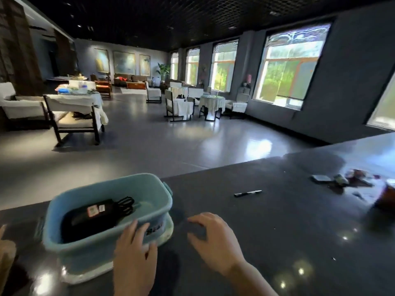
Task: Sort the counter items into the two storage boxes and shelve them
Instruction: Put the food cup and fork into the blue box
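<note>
Dark glossy counter (267, 221) in a big lounge, tables and chairs (72, 116) beyond, windows on the far wall. Landmark: the blue storage box (89, 246), near the counter's front edge.

Left hand (134, 253) lies flat against the box's near wall, fingers straight and up to the rim, not curled round anything. Right hand (215, 238) hovers just right of the box, over bare counter, fingers loosely bent, holding nothing.

Inside the box: a black pouch (89, 216) with a coiled black cable (125, 204) at its far end. The box sits on something white, maybe a lid; can't tell.

Well right of the box, a black-and-white marker (248, 193) lies loose on the counter. Farther right again, a blurred pile of small items (346, 178) and a brown jar (388, 195) at the frame edge.

Progress, judged: early. One box partly filled; marker, pile and jar unsorted. Second box not clearly in view. Nothing shelved yet.
</note>
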{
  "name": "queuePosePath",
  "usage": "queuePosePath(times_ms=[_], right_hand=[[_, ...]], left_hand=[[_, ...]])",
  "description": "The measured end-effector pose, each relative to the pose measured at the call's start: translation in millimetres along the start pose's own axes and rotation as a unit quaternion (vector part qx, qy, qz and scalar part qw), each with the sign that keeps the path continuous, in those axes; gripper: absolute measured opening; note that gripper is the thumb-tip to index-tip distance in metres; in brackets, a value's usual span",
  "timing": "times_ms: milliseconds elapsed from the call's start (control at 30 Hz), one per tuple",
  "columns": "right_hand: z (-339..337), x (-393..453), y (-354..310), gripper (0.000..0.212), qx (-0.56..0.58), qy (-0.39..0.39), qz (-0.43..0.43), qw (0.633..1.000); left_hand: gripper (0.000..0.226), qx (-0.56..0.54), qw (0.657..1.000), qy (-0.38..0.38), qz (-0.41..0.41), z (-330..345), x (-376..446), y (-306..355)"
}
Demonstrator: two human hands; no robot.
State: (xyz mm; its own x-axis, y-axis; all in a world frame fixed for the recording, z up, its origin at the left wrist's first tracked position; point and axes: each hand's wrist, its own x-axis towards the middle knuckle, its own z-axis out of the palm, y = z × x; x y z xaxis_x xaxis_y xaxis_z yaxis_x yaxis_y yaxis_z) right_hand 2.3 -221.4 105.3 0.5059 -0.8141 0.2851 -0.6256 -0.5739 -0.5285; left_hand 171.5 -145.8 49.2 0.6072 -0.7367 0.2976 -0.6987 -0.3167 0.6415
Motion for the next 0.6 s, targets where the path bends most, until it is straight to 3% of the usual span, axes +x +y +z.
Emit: queuePosePath(times_ms=[133,300,400,467,533,600], right_hand=[[-47.0,-48.0,47.0,0.035,-0.016,0.058,0.083,0.995],[-103.5,-101.9,103.5,0.033,-0.041,0.112,0.166,0.979],[-139.6,-127.0,136.4,0.033,-0.038,0.14,0.181,0.973],[-165.5,-144.1,159.0,0.032,-0.022,0.162,0.185,0.969],[-193.7,-161.7,186.3,0.031,-0.014,0.172,0.179,0.969],[-224.8,-180.6,216.9,0.031,-0.014,0.176,0.174,0.969]], left_hand=[[0.037,-0.073,0.99,-0.106,0.062,31.2,-10.7,56.6],[0.026,-0.129,0.97,-0.174,0.113,73.6,-59.5,123.1],[0.034,-0.139,0.956,-0.217,0.141,91.7,-91.3,167.4],[0.047,-0.154,0.951,-0.224,0.151,104.4,-107.9,200.0],[0.03,-0.147,0.957,-0.203,0.147,123.1,-124.8,234.0],[0.03,-0.156,0.961,-0.178,0.145,144.4,-143.6,269.0]])
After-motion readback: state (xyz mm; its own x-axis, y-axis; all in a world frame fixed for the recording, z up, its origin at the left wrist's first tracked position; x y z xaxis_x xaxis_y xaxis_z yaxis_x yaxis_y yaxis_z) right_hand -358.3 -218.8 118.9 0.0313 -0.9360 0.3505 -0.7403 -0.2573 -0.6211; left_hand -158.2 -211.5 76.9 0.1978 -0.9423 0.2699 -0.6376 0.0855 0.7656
